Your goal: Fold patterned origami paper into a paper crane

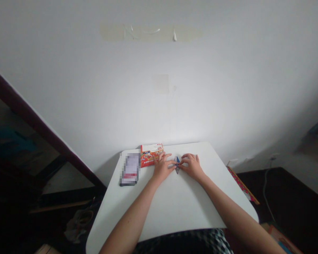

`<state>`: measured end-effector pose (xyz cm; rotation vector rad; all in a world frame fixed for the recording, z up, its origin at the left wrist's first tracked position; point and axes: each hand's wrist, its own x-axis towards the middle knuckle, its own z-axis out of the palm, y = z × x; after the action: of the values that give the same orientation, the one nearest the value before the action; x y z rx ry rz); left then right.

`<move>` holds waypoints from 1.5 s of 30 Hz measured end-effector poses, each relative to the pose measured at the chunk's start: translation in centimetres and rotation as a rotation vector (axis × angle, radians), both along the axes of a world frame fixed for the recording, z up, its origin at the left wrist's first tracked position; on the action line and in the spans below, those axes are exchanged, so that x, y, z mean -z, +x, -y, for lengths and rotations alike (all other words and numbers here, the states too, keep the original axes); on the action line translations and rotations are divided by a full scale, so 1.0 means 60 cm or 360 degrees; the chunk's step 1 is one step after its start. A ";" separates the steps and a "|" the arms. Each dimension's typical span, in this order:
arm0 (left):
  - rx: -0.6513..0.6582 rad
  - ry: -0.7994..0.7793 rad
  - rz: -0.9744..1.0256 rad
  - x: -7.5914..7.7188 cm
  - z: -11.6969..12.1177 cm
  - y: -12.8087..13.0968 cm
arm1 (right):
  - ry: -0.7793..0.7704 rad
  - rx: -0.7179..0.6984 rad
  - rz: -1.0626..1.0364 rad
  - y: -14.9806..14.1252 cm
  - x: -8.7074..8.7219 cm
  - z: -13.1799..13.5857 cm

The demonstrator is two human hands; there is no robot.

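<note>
Folded paper [177,169], small, pointed at both ends and coloured blue and grey, sits near the far side of a white table [180,208], between two bare hands. The left hand [161,167] pinches it from one side with thumb and forefinger, its other fingers spread apart. The right hand [193,166] pinches it from the opposite side, thumb and forefinger close together, the remaining fingers bent. Just beyond the left hand lies a red and white box [147,161], partly covered by the spread fingers; I cannot tell whether they touch it. Left of the box is a phone [130,170], its screen blurred into blocks. Behind the table rises a pale wall [228,77] bearing a wide strip of tape [148,32]. To the right, a cable [265,187] hangs down towards the dark floor.
</note>
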<state>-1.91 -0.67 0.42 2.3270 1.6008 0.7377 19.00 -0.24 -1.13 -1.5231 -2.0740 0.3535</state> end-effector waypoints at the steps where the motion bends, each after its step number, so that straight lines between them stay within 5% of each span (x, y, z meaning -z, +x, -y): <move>1: 0.0011 0.0018 -0.0012 0.002 -0.001 0.000 | 0.0018 -0.0008 -0.0002 0.000 0.001 0.000; 17: -0.0150 -0.0047 -0.0166 -0.002 0.000 -0.005 | 0.0067 0.0025 0.0139 -0.005 -0.012 0.007; 29: -0.0157 -0.0242 -0.0191 -0.007 -0.009 -0.015 | -0.0150 -0.0008 0.0061 0.005 -0.024 0.006; 45: -0.0094 -0.0037 -0.0006 0.013 -0.010 -0.009 | -0.0022 -0.0046 0.0042 0.011 -0.010 0.004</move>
<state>-2.44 -0.06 -0.36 2.2754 1.6775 0.7237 19.68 -0.50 -0.53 -1.5150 -2.1203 0.3611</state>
